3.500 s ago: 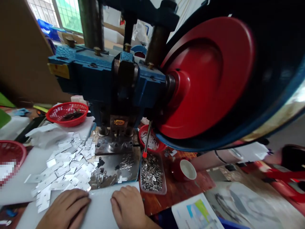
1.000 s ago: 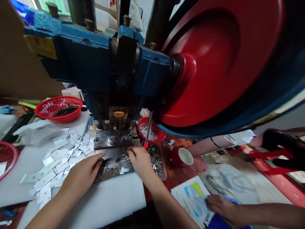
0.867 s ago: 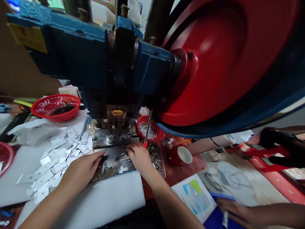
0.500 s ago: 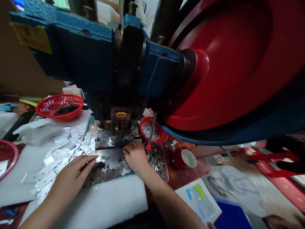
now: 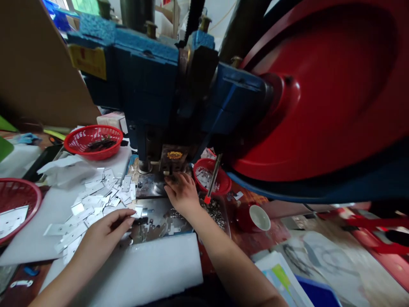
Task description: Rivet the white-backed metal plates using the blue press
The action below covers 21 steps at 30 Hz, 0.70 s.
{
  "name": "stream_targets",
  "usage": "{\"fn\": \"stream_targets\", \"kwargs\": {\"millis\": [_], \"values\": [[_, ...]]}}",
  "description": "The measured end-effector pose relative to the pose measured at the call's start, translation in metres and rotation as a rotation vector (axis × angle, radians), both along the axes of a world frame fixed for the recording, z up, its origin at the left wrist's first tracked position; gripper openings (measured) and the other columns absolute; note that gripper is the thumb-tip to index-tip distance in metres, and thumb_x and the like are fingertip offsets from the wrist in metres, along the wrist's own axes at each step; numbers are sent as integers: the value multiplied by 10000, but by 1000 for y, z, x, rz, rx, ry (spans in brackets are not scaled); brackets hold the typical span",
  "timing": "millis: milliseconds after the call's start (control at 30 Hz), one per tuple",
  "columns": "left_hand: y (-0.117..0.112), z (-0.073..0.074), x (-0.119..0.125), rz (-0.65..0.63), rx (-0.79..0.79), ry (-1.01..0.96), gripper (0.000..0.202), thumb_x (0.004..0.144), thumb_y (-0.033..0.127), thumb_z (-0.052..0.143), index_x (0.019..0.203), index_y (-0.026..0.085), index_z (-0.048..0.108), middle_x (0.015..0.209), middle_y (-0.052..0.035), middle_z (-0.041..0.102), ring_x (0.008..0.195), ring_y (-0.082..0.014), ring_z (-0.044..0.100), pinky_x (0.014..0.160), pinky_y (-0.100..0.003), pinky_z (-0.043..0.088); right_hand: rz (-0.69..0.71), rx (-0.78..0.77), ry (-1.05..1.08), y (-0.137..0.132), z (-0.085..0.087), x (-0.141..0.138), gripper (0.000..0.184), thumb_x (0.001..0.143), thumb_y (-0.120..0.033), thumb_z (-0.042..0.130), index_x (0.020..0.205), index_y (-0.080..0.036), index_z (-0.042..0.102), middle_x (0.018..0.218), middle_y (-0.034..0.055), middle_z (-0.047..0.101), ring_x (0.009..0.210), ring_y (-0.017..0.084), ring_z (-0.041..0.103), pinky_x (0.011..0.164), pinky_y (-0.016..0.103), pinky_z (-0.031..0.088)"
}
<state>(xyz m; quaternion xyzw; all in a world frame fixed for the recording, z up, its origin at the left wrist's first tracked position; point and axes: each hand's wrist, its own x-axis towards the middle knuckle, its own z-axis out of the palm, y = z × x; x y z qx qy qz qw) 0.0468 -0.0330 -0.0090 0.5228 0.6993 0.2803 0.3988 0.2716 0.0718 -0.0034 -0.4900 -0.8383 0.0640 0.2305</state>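
Note:
A blue punch press (image 5: 153,89) with a big red flywheel (image 5: 322,94) stands over the bench. My right hand (image 5: 180,194) reaches onto the steel die block (image 5: 150,187) under the ram, its fingertips pressed together; anything between them is hidden. My left hand (image 5: 105,230) rests at the edge of a pile of thin silver metal plates (image 5: 96,204), with its fingers pinching one small plate (image 5: 138,210). Stamped metal parts (image 5: 156,228) lie on the steel plate between both hands.
A clear tray of small silver pieces (image 5: 217,213) sits right of the die, beside a red-tipped rod (image 5: 212,179). Red baskets (image 5: 92,143) (image 5: 17,209), a small red bowl (image 5: 211,179), a red cup (image 5: 254,217), white foam (image 5: 150,264) and a booklet (image 5: 281,277) surround me.
My right hand moved forward from the stamped parts onto the die under the ram. My left hand slid slightly and pinched a plate. Another person's hand at the lower right has left view.

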Motion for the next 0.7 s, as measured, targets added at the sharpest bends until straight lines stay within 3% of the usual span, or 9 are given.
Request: {"fn": "stream_targets", "kwargs": {"millis": [133,267,333,467,600,700], "values": [[-5,3,-10,37,4,116,393,757,571,548,966,267,682,956,-31,725,800,-236,659,690,-318,512,-4,-34,125,-17,-1,2,347,893,-328,526,1212,-211,597,1297,88,524,1232,247,390,1029,407,333],[-7,4,-5,83,14,155,374,774,551,535,963,261,678,967,-34,725,827,-245,657,720,-334,503,114,-182,168,-36,3,-8,224,911,-252,500,1061,-227,664,1045,52,660,1001,188,550,938,342,390],[-7,2,6,6,29,148,342,800,515,514,947,256,682,938,-30,727,813,-237,658,725,-339,503,177,-274,166,-40,3,-16,209,921,-238,485,1004,-224,676,958,37,680,934,167,577,891,304,404],[-12,-8,19,-170,170,284,303,861,430,454,979,269,682,1007,-26,708,940,-238,628,839,-386,477,186,-360,81,-40,-6,-35,227,928,-252,468,1040,-228,664,973,34,668,932,158,580,830,252,412],[-25,-20,4,-223,341,501,330,866,409,470,1079,240,658,1149,-68,659,1075,-267,570,945,-458,423,282,-325,-135,-39,-14,-52,313,889,-250,499,1182,-310,593,987,30,628,867,179,578,713,257,419],[-34,-27,-5,-359,381,587,394,857,410,496,1215,273,589,1288,-54,590,1216,-282,481,1013,-489,367,313,-312,-238,-37,-15,-57,347,864,-264,520,1196,-351,571,970,27,604,819,189,575,649,262,412]]}}
